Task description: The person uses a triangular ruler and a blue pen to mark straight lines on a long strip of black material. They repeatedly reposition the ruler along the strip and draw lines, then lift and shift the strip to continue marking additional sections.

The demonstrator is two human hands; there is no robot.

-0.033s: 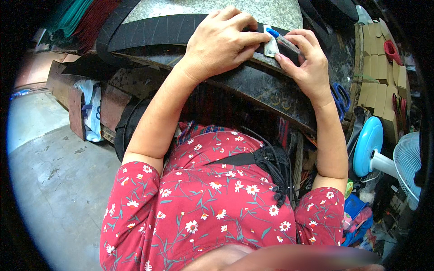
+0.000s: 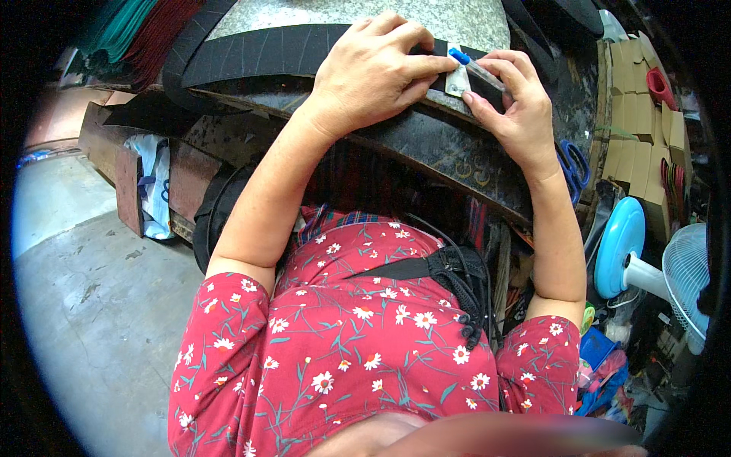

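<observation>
Between the two hands, at the near side of the worktable point(image 2: 434, 160), a small white plate point(image 2: 455, 82) lies across a long black strip point(image 2: 266, 57), where fingers from both sides can reach it. The left hand point(image 2: 373, 72) arches over the strip with its extended finger reaching to the plate's left edge, probably to keep it from sliding; whether its thumb and other fingertips close on anything, I cannot tell. The right hand point(image 2: 518, 103) is closed around a clear pen point(image 2: 478, 71), its blue end slanting toward the plate, while the thumb sits at the plate's lower corner, perhaps to steady it too. Left of the grip, the strip follows the rim of a pale speckled slab point(image 2: 464, 19), which likely gives it a firm backing; thin light lines cross it there. Blue-handled scissors point(image 2: 572, 166) hang or lie just beside the right wrist, apparently within easy reach.
</observation>
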